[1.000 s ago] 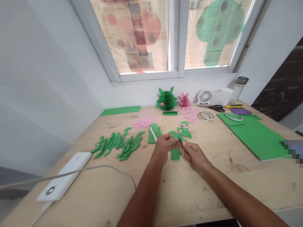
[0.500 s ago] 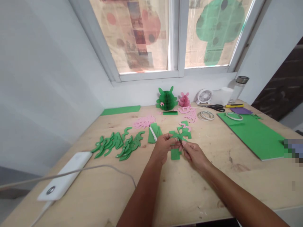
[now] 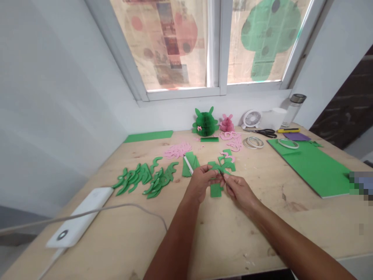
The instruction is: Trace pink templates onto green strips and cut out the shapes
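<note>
My left hand (image 3: 203, 179) is closed, pinching a green curved paper cutout (image 3: 226, 167) above the middle of the table. Close beside it, my right hand (image 3: 237, 188) is closed on a small dark tool (image 3: 222, 174) whose tip meets the green paper; my fingers hide most of it and its kind does not show. Beneath my hands lies a green paper strip (image 3: 216, 190). A pink curved cutout (image 3: 229, 156) rests on green paper just behind them. Left of my left hand, a white pen (image 3: 188, 165) lies on green paper pieces (image 3: 192, 158).
Green curved cutouts (image 3: 160, 182) and pink cutouts (image 3: 177, 149) lie to the left. Green and pink paper figures (image 3: 205, 124) stand by the wall. Tape rolls (image 3: 253, 142), black scissors (image 3: 266, 133), a small fan (image 3: 251, 118) and a green sheet (image 3: 314, 167) are rightward. A cable (image 3: 128, 205) crosses a white power strip (image 3: 80, 219).
</note>
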`<action>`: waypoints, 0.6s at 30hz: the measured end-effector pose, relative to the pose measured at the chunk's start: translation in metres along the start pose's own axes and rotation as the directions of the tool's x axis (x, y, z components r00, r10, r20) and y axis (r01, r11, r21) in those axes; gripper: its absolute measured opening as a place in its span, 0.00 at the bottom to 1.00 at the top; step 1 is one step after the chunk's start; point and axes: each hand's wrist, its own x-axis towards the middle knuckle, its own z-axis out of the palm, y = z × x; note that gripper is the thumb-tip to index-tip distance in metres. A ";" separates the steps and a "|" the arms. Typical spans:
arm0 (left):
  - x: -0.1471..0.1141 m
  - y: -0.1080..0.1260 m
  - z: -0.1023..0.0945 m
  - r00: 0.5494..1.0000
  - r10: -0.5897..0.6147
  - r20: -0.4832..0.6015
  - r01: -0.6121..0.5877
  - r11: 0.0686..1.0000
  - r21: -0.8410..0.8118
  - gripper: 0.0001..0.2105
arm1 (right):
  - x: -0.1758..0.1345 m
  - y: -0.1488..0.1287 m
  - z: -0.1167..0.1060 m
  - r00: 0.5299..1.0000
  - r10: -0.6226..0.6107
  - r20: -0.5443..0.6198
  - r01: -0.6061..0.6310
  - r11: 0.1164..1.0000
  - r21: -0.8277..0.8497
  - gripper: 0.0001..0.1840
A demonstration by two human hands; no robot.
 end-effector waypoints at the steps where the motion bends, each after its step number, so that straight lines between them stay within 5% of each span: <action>1: 0.000 0.000 0.000 1.000 -0.001 0.001 0.001 1.000 0.000 0.12 | 0.000 0.000 0.000 1.000 -0.002 -0.001 0.002 1.000 -0.003 0.28; 18: 0.001 0.000 -0.001 1.000 -0.012 -0.003 0.012 1.000 -0.013 0.13 | 0.002 0.004 0.000 1.000 0.009 0.006 -0.009 1.000 0.016 0.28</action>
